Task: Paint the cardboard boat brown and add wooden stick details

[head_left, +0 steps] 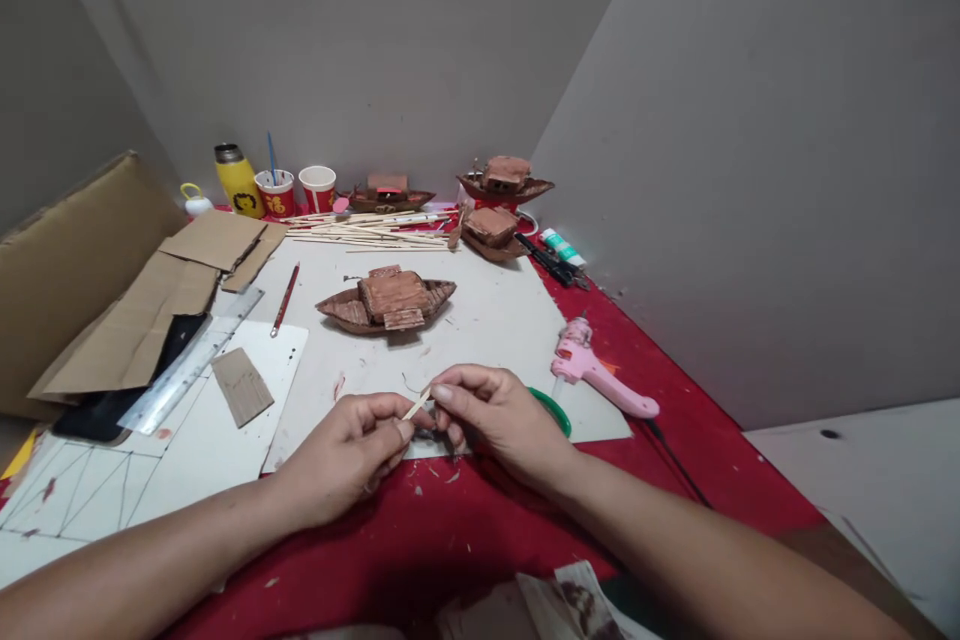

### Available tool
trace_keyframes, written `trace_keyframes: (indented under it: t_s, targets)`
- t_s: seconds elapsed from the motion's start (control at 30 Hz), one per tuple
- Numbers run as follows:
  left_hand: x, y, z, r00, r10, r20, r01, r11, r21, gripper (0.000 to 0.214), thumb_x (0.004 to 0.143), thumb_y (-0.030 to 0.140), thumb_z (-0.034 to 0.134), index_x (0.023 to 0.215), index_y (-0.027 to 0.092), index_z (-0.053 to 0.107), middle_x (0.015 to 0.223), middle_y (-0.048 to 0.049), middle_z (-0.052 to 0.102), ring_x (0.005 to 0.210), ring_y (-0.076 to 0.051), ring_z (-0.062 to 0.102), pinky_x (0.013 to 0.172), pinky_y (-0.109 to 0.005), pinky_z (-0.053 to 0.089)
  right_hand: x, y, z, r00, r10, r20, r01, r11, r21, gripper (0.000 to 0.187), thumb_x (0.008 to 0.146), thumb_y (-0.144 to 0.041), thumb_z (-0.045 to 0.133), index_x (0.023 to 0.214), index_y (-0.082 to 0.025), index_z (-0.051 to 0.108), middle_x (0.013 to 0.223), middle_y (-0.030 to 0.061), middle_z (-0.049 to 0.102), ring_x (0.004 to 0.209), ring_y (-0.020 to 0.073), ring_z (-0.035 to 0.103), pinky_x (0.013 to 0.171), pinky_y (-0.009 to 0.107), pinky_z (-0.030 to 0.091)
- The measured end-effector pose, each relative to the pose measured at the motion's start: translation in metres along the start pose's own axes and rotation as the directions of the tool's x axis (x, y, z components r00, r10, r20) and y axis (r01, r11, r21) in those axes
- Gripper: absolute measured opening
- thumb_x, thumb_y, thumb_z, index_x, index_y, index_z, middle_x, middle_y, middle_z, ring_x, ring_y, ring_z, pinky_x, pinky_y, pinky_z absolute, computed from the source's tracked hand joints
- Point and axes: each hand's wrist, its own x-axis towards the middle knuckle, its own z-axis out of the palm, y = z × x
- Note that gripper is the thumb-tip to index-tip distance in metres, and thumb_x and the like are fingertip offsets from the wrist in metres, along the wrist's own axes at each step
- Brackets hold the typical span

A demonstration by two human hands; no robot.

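Note:
Between my two hands, over the near edge of the white board (480, 340), is a short pale wooden stick (417, 406). My left hand (360, 445) pinches its lower end between thumb and fingers. At the upper end, the thumb and forefinger of my right hand (495, 415) are closed on it. Something dark below the fingers is mostly hidden. Beyond my hands stands a brown model boat (394, 298) with a roofed cabin. A green ring-shaped object (553, 410), probably a tape roll, is partly covered by my right hand.
A pink glue gun (600, 370) lies at right, its cord trailing nearer. Thin wooden sticks (375, 232) and more model boats (495, 232) are behind. Paper cups (318, 190) and a yellow bottle (238, 182) stand at back left, near cardboard (127, 330), a clear ruler (191, 360) and a pencil (285, 300).

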Motion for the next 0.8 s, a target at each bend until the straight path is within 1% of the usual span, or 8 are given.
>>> trace_keyframes:
  t_s: [0.1,0.17,0.3,0.4,0.5,0.63,0.73,0.8]
  targets:
    - [-0.0004,-0.0024,-0.0031,0.998,-0.036,0.058,0.035,0.999,0.016,0.038,0.086,0.047,0.062,0.101,0.013,0.067,0.054,0.0051,0.055,0.033,-0.003,0.032,0.033,-0.017,0.022,0.0000,-0.0001,-0.0014,1.000,0.019,0.022,-0.018,0.999,-0.031,0.037,0.077,-0.049,0.076,0.072,-0.014,0.065,0.057,-0.0022,0.063,0.043,0.0062,0.051,0.045,0.019,0.044]
    - [-0.0005,-0.0029,-0.0053,0.996,-0.034,0.087,0.033,0.999,0.013,0.038,0.087,0.048,0.060,0.099,0.012,0.067,0.058,0.0012,0.063,0.032,-0.004,0.039,0.034,-0.017,0.028,-0.0005,-0.0007,-0.0015,1.000,0.009,0.012,-0.008,0.999,-0.037,0.037,0.077,-0.050,0.075,0.073,-0.014,0.065,0.057,-0.0023,0.063,0.043,0.0060,0.051,0.044,0.018,0.043]
    - [-0.0009,-0.0015,-0.0086,0.994,-0.027,0.102,0.030,0.999,-0.029,0.041,0.086,0.050,0.063,0.102,0.012,0.065,0.059,-0.0011,0.068,0.034,-0.006,0.043,0.036,-0.017,0.033,-0.0025,-0.0034,-0.0014,1.000,-0.022,-0.011,0.021,0.999,-0.033,0.037,0.077,-0.050,0.076,0.073,-0.015,0.064,0.058,-0.0029,0.063,0.043,0.0053,0.051,0.044,0.017,0.043]
    - [-0.0017,-0.0014,-0.0092,0.991,-0.027,0.130,0.029,0.999,-0.019,0.041,0.085,0.051,0.064,0.103,0.014,0.062,0.066,-0.0051,0.073,0.036,-0.007,0.048,0.038,-0.017,0.035,-0.0039,-0.0051,-0.0014,0.999,-0.035,0.000,0.035,0.998,-0.053,0.038,0.078,-0.051,0.075,0.072,-0.015,0.064,0.057,-0.0029,0.063,0.043,0.0056,0.051,0.044,0.018,0.042]
    - [-0.0019,-0.0039,-0.0088,0.989,-0.025,0.149,0.025,1.000,0.000,0.038,0.086,0.051,0.063,0.098,0.015,0.059,0.071,-0.0082,0.076,0.038,-0.007,0.049,0.039,-0.017,0.035,-0.0049,-0.0049,-0.0020,0.999,-0.040,0.027,0.041,0.997,-0.066,0.039,0.079,-0.052,0.074,0.073,-0.015,0.064,0.058,-0.0023,0.063,0.043,0.0060,0.051,0.044,0.018,0.043]
    - [-0.0011,-0.0080,-0.0080,0.989,-0.002,0.146,0.003,1.000,-0.011,0.037,0.087,0.052,0.063,0.096,0.016,0.057,0.071,-0.0079,0.076,0.037,-0.006,0.049,0.039,-0.016,0.036,-0.0067,-0.0017,-0.0030,0.997,-0.045,0.061,0.047,0.998,-0.029,0.036,0.081,-0.049,0.073,0.077,-0.014,0.066,0.061,-0.0017,0.064,0.045,0.0059,0.053,0.046,0.018,0.045]
    - [-0.0013,-0.0083,-0.0071,0.990,0.005,0.138,-0.002,1.000,-0.022,0.040,0.082,0.053,0.069,0.093,0.017,0.055,0.071,-0.0075,0.077,0.037,-0.007,0.052,0.039,-0.016,0.037,-0.0083,0.0008,-0.0028,0.995,-0.060,0.077,0.058,0.998,0.025,0.030,0.084,-0.045,0.072,0.082,-0.015,0.068,0.064,-0.0018,0.064,0.047,0.0062,0.054,0.047,0.018,0.047]
    - [-0.0020,-0.0074,-0.0059,0.994,0.005,0.112,-0.002,1.000,-0.029,0.043,0.079,0.055,0.072,0.090,0.018,0.055,0.069,-0.0067,0.076,0.034,-0.007,0.052,0.037,-0.016,0.036,-0.0093,0.0017,-0.0023,0.993,-0.058,0.100,0.053,0.997,0.059,0.027,0.084,-0.042,0.072,0.086,-0.016,0.069,0.064,-0.0019,0.065,0.048,0.0068,0.055,0.048,0.019,0.048]
